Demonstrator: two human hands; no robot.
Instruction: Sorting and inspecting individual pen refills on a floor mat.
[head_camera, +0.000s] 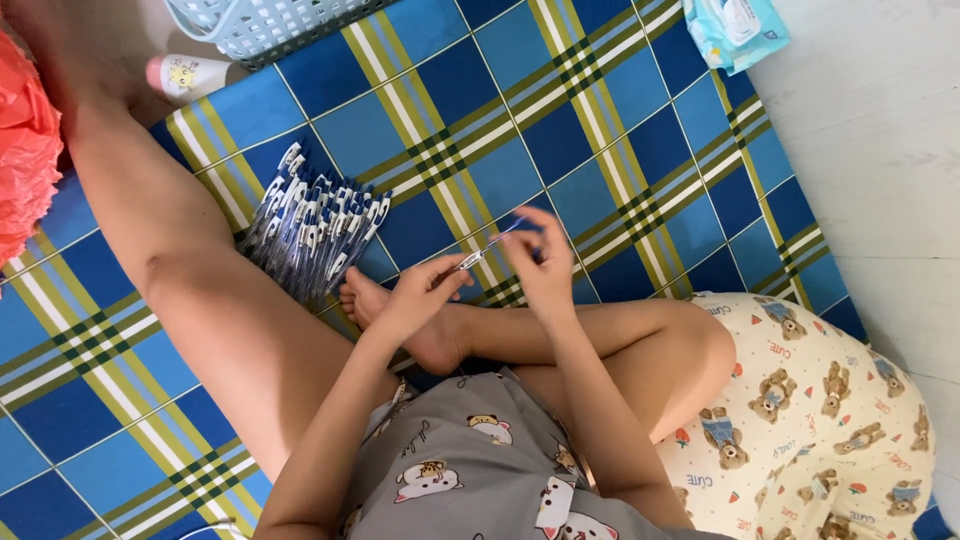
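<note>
Blue plaid mat (620, 130), both hands (420, 295) (540, 265) in closed grip on one pen (490, 247), pen pile (315, 230) nearby

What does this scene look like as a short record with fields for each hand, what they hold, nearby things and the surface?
left hand: left hand pinches the lower end of the pen
right hand: right hand grips the upper end of the same pen
held thing: pen, slim, clear with blue, tilted between both hands
nearby: pile of pens on the mat beside the foot
surface: blue plaid mat
far edge: plastic basket, small bottle, wipes pack
</note>
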